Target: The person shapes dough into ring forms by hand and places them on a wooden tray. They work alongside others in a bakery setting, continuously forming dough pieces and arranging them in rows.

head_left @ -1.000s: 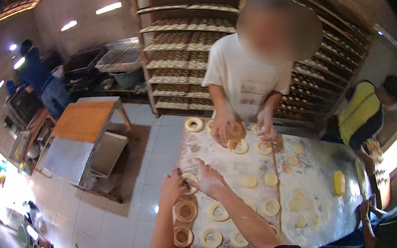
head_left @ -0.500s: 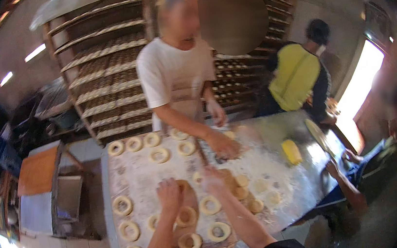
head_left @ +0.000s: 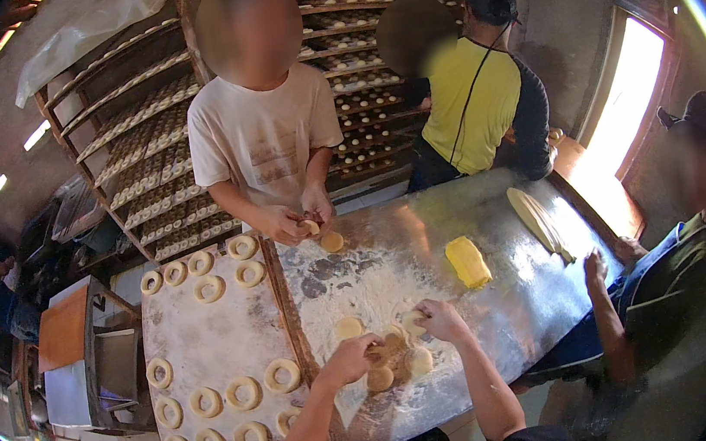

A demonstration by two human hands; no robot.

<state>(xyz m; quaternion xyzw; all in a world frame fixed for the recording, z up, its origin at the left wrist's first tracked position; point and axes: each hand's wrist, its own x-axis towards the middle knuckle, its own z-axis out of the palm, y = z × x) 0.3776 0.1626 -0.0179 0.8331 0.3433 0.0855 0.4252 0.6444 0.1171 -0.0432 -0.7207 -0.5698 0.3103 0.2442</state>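
Observation:
On the floured metal tabletop lies a small cluster of flat round dough discs (head_left: 420,362). My left hand (head_left: 352,361) is at the cluster's left side, its fingers closed on the edge of one dough disc (head_left: 378,355). At the right side, my right hand (head_left: 443,321) pinches another dough disc (head_left: 412,324). One more disc (head_left: 349,327) lies just beyond my left fingers. To the left, several dough rings (head_left: 243,393) rest in rows on a floured wooden board (head_left: 218,332).
Across the table a co-worker in a white shirt (head_left: 261,135) handles dough. A yellow block (head_left: 468,262) and a flat dough strip (head_left: 539,224) lie to the right. Another person's hand (head_left: 595,267) is at the right edge. Racks (head_left: 143,131) of dough trays stand behind.
My hands have gone from above the dough rings on the board to the discs on the metal tabletop. The co-worker's reaching arm has drawn back, and both their hands now hold dough.

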